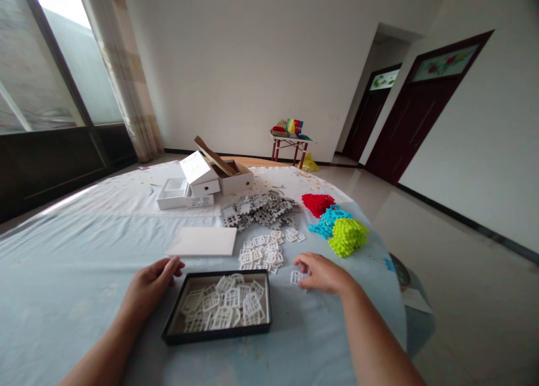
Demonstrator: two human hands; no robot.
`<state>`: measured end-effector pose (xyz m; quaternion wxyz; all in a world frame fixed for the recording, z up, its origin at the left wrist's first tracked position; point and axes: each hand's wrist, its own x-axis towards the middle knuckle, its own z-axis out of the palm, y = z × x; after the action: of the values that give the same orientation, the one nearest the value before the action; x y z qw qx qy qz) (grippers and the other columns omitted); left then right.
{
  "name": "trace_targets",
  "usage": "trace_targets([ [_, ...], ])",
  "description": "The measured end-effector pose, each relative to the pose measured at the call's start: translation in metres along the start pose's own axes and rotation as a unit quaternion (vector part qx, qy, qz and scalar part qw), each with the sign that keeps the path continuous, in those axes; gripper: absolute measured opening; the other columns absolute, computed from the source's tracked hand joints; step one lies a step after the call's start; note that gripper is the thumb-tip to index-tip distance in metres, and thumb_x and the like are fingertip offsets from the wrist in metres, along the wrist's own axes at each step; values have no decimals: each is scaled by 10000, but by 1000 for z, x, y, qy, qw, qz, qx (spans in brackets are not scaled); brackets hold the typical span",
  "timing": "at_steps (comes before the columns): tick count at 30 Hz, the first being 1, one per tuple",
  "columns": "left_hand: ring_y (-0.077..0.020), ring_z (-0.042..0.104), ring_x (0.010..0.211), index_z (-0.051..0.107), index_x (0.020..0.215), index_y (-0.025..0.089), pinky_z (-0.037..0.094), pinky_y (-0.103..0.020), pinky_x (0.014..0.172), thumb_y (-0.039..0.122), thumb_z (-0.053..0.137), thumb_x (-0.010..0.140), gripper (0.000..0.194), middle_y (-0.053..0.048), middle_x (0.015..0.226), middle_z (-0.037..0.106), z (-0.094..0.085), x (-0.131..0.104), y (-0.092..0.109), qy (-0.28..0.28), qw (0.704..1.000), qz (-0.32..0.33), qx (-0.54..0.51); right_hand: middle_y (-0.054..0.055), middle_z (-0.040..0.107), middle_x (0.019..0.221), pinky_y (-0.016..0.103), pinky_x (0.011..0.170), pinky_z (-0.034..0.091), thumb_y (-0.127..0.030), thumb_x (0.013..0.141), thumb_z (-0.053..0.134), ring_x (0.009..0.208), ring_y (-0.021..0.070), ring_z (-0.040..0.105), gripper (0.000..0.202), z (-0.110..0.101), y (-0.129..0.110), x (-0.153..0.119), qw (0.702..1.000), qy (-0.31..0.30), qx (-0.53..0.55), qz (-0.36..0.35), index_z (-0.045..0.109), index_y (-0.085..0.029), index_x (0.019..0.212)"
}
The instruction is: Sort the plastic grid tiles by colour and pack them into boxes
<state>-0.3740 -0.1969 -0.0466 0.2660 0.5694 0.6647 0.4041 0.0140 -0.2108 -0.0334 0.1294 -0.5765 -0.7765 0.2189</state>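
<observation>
My right hand (pixel 322 272) is over the table to the right of the tray, its fingers bent around a small white plastic window-shaped piece (pixel 295 277). My left hand (pixel 152 280) rests by the tray's back left corner, thumb against curled fingers, with nothing visible in it. Between my hands lies a shallow black-edged box tray (pixel 217 335), partly filled with loose white window-shaped pieces (pixel 231 298). Behind it, a heap of similar white pieces (pixel 261 253) is spread on the cloth.
A flat white box lid (pixel 204 241) lies behind the tray. Farther back are grey plastic pieces (pixel 259 209) and several white cardboard boxes (pixel 236 178). Red (pixel 318 203), blue (pixel 330 222) and lime-green (pixel 347 237) piles sit near the right edge of the round table.
</observation>
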Motion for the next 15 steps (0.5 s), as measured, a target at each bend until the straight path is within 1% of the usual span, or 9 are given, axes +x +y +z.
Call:
trace_targets([
  [2, -153, 563, 514, 643, 661, 173, 446, -233, 504, 638, 468, 630, 498, -15, 579, 653, -1, -1, 0, -1, 1000, -2, -5, 20, 591, 832, 250, 708, 416, -197, 635, 625, 772, 155, 544, 358, -2, -1, 2, 999, 37, 31, -12, 607, -186, 993],
  [4, -155, 568, 516, 640, 657, 178, 450, -234, 508, 640, 467, 632, 495, -14, 583, 655, -1, -1, -1, -4, 1000, -2, -5, 29, 589, 863, 245, 716, 421, -201, 660, 609, 773, 146, 537, 361, -3, -2, 4, 995, 77, 60, -28, 594, -177, 1020],
  [6, -154, 572, 518, 639, 651, 182, 453, -233, 512, 638, 463, 643, 489, -13, 582, 655, -1, 0, -2, -9, 1000, -1, 0, 31, 584, 892, 243, 724, 425, -205, 669, 608, 775, 140, 533, 381, -1, -3, 6, 992, 90, 77, -41, 581, -178, 1047],
  [7, -153, 573, 519, 639, 650, 183, 455, -232, 515, 635, 460, 650, 486, -13, 581, 654, -1, 0, -2, -11, 1000, 1, 3, 30, 582, 901, 244, 727, 426, -210, 663, 615, 775, 139, 532, 396, 0, -4, 6, 993, 82, 78, -42, 578, -182, 1057],
  [11, -150, 573, 508, 640, 643, 187, 454, -228, 507, 627, 453, 667, 479, -12, 568, 650, -1, 0, -1, -10, 1000, 7, 9, 38, 564, 952, 259, 751, 427, -244, 589, 683, 817, 159, 531, 486, 8, -7, 7, 999, 15, 42, -29, 587, -186, 1062],
  [13, -150, 568, 494, 641, 639, 189, 450, -230, 489, 624, 457, 665, 474, -11, 551, 643, -2, -1, 0, -6, 1000, 13, 10, 43, 556, 966, 262, 772, 421, -243, 582, 682, 850, 169, 526, 474, 10, -8, 7, 999, 3, 19, -30, 595, -183, 1044],
  [15, -150, 562, 482, 642, 639, 189, 446, -230, 476, 624, 459, 661, 472, -8, 532, 634, -2, -2, 1, -2, 1000, 17, 10, 44, 554, 960, 260, 797, 411, -224, 604, 651, 875, 172, 521, 415, 11, -10, 7, 999, 2, 6, -39, 602, -182, 1014],
])
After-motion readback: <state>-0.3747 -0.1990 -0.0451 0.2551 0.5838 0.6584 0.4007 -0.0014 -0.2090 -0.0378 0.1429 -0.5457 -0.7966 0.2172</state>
